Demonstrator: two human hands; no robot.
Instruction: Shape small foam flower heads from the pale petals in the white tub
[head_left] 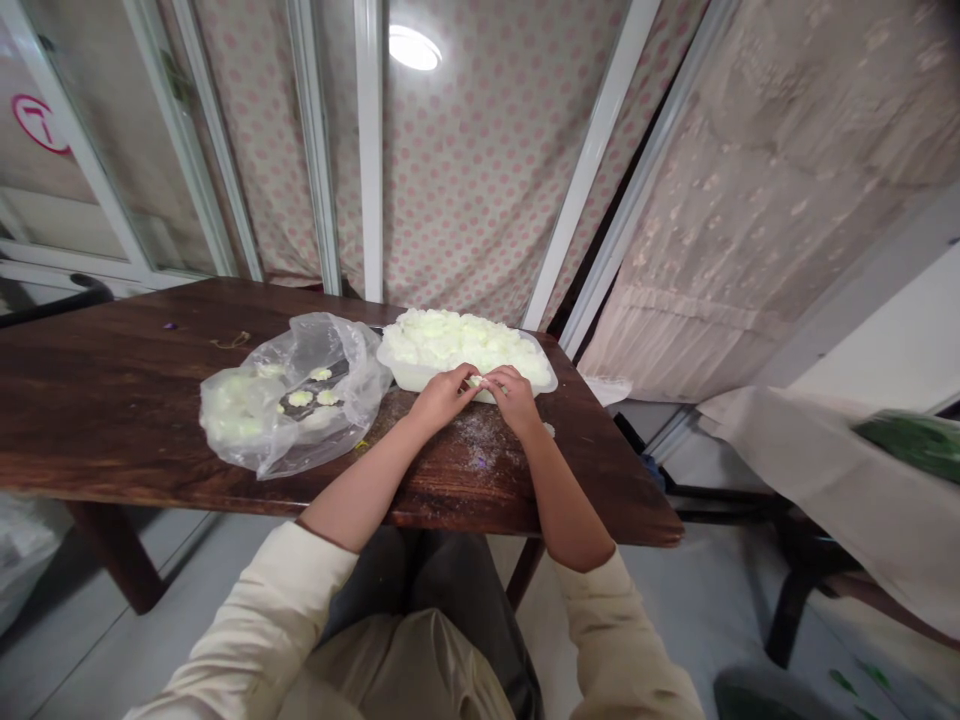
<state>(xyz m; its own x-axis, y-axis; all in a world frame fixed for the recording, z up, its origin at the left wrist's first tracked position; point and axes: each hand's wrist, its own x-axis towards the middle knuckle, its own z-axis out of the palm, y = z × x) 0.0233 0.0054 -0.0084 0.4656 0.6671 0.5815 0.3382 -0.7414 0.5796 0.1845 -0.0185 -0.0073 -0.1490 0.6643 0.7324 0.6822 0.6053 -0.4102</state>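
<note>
left hand [442, 397], right hand [514, 395] pinch green dough piece [474, 381] | white tub [412, 377] beside | plastic bag [352, 370] on wooden table [112, 400]

Red ring sign [40, 124] on glass panel [90, 130] — T-like mark inside, barely legible — nothing else readable

Pale green dough [450, 340], lumpy, heaped high in white plastic tub [409, 376]. L hand [442, 397] & R hand [514, 397] close together at tub's near rim, fingers curled in, small dough bit [475, 381] pinched betw. them, mostly hidden. Crumpled clear plastic bag [360, 350] lies just left of tub, w/ small dough blobs [300, 398] & more pale green dough showing thru plastic.
</note>
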